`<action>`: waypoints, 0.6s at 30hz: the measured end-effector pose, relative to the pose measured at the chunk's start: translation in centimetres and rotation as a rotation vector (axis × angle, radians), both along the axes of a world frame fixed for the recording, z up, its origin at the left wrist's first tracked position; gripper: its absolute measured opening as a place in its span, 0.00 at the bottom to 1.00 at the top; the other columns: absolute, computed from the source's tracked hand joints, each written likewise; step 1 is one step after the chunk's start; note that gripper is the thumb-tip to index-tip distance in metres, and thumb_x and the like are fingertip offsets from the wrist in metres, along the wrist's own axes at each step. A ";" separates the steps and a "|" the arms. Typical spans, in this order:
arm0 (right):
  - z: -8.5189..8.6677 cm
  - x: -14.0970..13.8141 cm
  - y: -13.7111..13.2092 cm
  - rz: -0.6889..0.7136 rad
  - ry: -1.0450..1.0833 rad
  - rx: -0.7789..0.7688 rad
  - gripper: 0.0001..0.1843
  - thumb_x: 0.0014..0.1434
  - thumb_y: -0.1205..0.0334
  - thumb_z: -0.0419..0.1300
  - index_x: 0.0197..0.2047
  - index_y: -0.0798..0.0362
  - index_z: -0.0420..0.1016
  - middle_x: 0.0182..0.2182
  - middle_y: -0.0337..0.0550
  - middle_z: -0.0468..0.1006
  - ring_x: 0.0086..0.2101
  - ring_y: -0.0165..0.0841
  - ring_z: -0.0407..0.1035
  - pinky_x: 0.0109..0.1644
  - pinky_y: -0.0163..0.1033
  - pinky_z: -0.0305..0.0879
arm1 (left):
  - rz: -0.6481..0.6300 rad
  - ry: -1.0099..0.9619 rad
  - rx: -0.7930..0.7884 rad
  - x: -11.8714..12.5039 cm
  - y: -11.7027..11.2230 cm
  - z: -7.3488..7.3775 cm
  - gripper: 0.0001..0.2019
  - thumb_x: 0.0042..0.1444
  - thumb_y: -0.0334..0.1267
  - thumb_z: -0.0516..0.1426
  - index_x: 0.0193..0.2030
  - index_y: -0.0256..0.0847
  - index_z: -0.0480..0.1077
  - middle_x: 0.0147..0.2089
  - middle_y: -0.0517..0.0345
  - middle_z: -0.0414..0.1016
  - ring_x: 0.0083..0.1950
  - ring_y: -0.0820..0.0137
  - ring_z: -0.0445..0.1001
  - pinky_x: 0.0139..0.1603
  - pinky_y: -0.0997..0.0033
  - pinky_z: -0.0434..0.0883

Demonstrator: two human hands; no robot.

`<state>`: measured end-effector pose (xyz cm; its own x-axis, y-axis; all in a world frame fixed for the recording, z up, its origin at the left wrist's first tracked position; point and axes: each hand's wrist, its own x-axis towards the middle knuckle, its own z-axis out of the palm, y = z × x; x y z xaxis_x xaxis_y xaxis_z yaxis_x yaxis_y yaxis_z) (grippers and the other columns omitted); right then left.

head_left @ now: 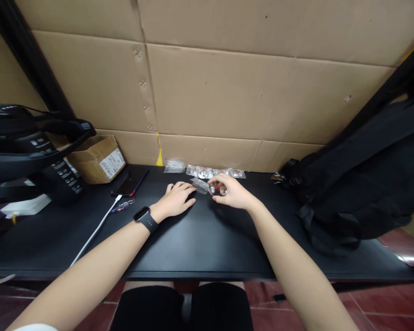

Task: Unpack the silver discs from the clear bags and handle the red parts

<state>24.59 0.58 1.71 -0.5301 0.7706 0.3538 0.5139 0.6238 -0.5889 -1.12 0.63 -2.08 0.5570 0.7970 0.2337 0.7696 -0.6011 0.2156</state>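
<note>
Between the thumb and fingers of my right hand (232, 191) is a round clear piece with a red part (216, 188), held a little above the black table; its exact kind is too small to tell. My left hand (177, 200) lies palm down on the tabletop with its fingers stretched out, a dark watch (145, 219) on its wrist. At those fingertips lies a clear plastic bag (200, 185). Behind both hands runs a row of clear packets (207, 172) with round, shiny and red contents. A stack of clear bags (174, 165) sits left of that row.
On the left are a phone (132, 180), a white cable (96, 228), a keychain (123, 206), an open cardboard box (96, 160) and a black bottle (57, 170). A black backpack (369, 179) covers the right side. A cardboard wall (227, 92) closes off the back.
</note>
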 end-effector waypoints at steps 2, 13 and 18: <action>0.4 -0.1 -0.5 0.148 -0.089 -0.071 0.25 0.47 0.70 0.68 0.50 0.49 0.75 0.45 0.43 0.75 0.39 0.34 0.72 0.43 0.38 0.71 | -0.011 0.012 0.001 0.1 -0.3 0.1 0.19 0.66 0.46 0.53 0.61 0.51 0.71 0.62 0.50 0.71 0.65 0.53 0.62 0.61 0.46 0.59; 0.2 0.2 0.1 0.008 -0.174 0.084 0.23 0.48 0.69 0.68 0.50 0.52 0.76 0.44 0.45 0.77 0.44 0.38 0.71 0.51 0.42 0.67 | -0.119 0.024 -0.108 0.7 -1.7 1.0 0.14 0.59 0.47 0.60 0.52 0.56 0.75 0.72 0.56 0.61 0.74 0.45 0.46 0.66 0.36 0.50; 0.4 0.1 -0.3 -0.010 -0.204 -0.021 0.20 0.50 0.65 0.69 0.48 0.52 0.77 0.38 0.42 0.80 0.36 0.33 0.73 0.43 0.37 0.67 | -0.049 0.091 -0.174 0.5 -1.9 1.7 0.20 0.57 0.50 0.61 0.57 0.65 0.73 0.75 0.60 0.57 0.76 0.39 0.41 0.68 0.32 0.44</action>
